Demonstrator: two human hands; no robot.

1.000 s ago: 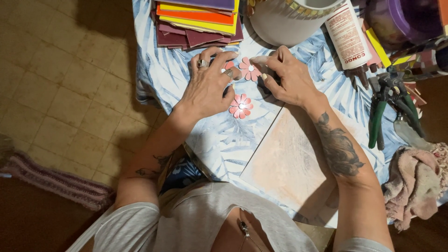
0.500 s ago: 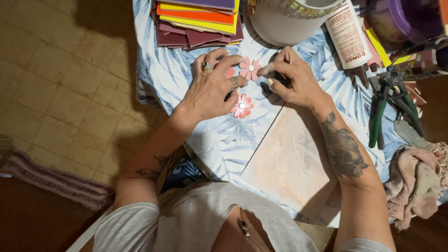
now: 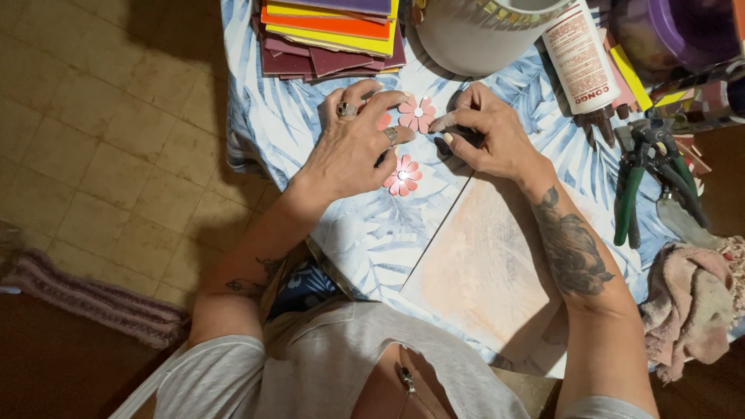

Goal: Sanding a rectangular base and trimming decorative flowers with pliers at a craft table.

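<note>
Two small pink flowers made of tile pieces lie on a blue leaf-print cloth (image 3: 365, 240). The upper flower (image 3: 417, 113) sits between my hands; my left hand (image 3: 353, 143), rings on two fingers, touches its left petals with fingertips, and another pink piece (image 3: 383, 121) shows under those fingers. My right hand (image 3: 485, 136) pinches at the flower's right edge with thumb and forefinger. The lower flower (image 3: 403, 174) lies just below my left hand's thumb, untouched.
A stack of coloured tiles (image 3: 330, 31) lies at the top. A white pot (image 3: 485, 35) and a glue bottle (image 3: 578, 58) stand beyond my hands. Green-handled nippers (image 3: 632, 182) and a rag (image 3: 691, 302) lie right. A pale tile board (image 3: 481, 271) lies below my hands.
My hands have closed in slightly on the upper flower; the fingers shifted little by little around its petals. The lower flower has stayed put.
</note>
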